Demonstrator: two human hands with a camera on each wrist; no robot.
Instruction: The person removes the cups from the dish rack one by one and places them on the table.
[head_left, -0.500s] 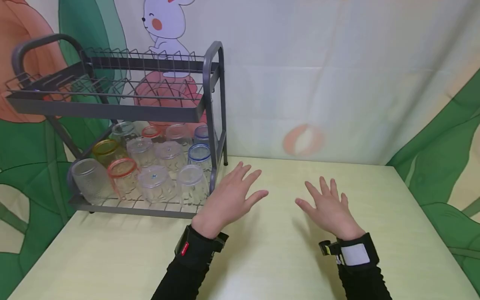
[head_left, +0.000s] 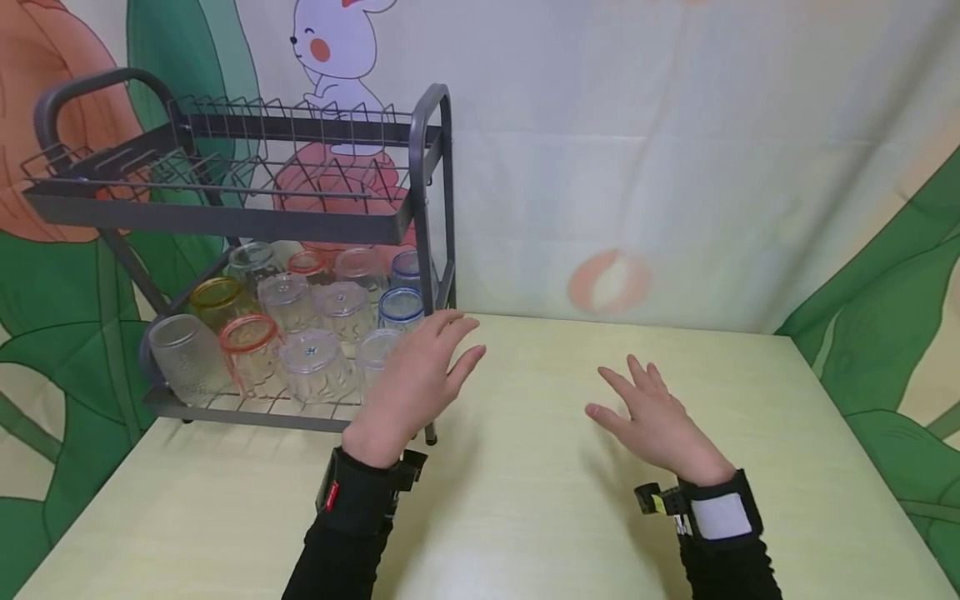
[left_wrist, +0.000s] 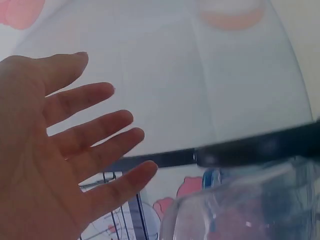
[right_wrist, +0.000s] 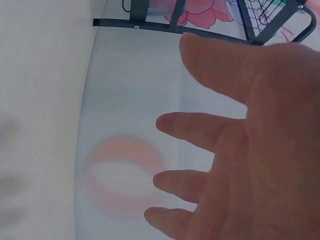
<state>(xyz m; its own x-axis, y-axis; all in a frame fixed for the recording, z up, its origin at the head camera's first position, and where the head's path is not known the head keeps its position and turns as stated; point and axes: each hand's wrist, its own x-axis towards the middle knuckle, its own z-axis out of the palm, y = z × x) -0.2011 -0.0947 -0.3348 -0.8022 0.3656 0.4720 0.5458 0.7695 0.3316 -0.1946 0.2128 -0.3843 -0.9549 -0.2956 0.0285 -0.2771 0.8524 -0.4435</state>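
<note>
In the head view my left hand [head_left: 411, 385] hovers at the right front corner of the dark dish rack [head_left: 225, 219], fingers spread and holding nothing. It partly hides a clear glass [head_left: 377, 354] on the lower shelf. Beside that stand another clear glass [head_left: 315, 367], a red-rimmed glass [head_left: 251, 358] and a tilted frosted glass [head_left: 187, 358]. The left wrist view shows the left hand [left_wrist: 75, 135] with a blurred clear glass [left_wrist: 240, 210] close by. Over the table's right part my right hand [head_left: 660, 423] is held with fingers extended, nothing in it.
Behind the front row are a yellow glass [head_left: 219, 302], a blue-rimmed glass [head_left: 401, 307] and several more upside-down glasses. Wire slots fill the rack's upper tier. A pale table [head_left: 525, 500] lies below, with a printed curtain [head_left: 675, 167] behind it.
My left hand has moved left towards the rack and now overlaps the front right glass. The right hand has turned slightly, its fingers closer together.
</note>
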